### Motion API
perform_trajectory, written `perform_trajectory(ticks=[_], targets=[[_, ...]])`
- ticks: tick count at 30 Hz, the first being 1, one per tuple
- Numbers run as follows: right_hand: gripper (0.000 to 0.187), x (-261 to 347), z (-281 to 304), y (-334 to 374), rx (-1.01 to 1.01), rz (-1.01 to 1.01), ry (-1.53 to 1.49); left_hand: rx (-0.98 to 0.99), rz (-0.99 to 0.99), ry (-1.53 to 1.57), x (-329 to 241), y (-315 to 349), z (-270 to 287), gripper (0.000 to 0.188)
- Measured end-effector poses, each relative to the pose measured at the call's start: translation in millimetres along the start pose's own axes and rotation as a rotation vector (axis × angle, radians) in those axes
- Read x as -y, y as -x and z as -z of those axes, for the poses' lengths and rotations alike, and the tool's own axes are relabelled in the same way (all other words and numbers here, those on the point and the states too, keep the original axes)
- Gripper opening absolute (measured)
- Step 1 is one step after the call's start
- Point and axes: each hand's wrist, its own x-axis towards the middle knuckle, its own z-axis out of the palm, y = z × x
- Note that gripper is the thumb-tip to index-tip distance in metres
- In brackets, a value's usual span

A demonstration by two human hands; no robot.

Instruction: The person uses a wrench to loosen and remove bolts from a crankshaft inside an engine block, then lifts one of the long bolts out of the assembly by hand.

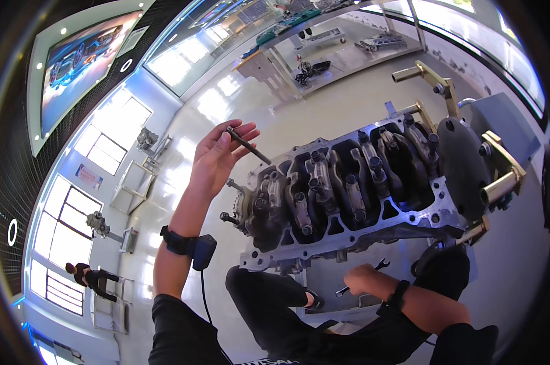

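Observation:
My left hand is raised at the left end of the engine block. Pinched between its thumb and fingers is a long dark bolt, its head up by the thumb and its shank slanting down to the right, toward the block. My right hand is closed around a wrench below the block's near edge; both wrench ends stick out of the fist. The block has its open underside up, showing the crankshaft and several bearing caps with bolts standing in them.
A metal stand with brass-coloured arms holds the block's right end. My legs are under the near side, by a low tray. Farther back stands a workbench with parts. Another person is far off at left.

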Motion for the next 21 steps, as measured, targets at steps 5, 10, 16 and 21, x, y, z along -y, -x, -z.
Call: perform_trajectory(ticks=[5, 10, 16, 21], targets=[[0.024, 0.3, -0.8, -2.5, 0.036, 0.004, 0.009, 0.043, 0.013, 0.252, 5.3, 0.3, 7.9, 0.035], [0.025, -0.8, -2.1, -1.0, -0.013, 0.017, -0.002, 0.104, 0.007, 0.273, 7.2, -0.4, 6.5, 0.033], [0.024, -1.5, 1.8, -0.6, 0.037, 0.008, -0.015, 0.108, -0.026, 0.142, 7.0, 1.1, 3.0, 0.032], [0.025, -1.4, -1.3, -1.0, -0.007, 0.024, -0.015, 0.09, -0.039, 0.076, 7.1, 4.0, 2.1, 0.033]])
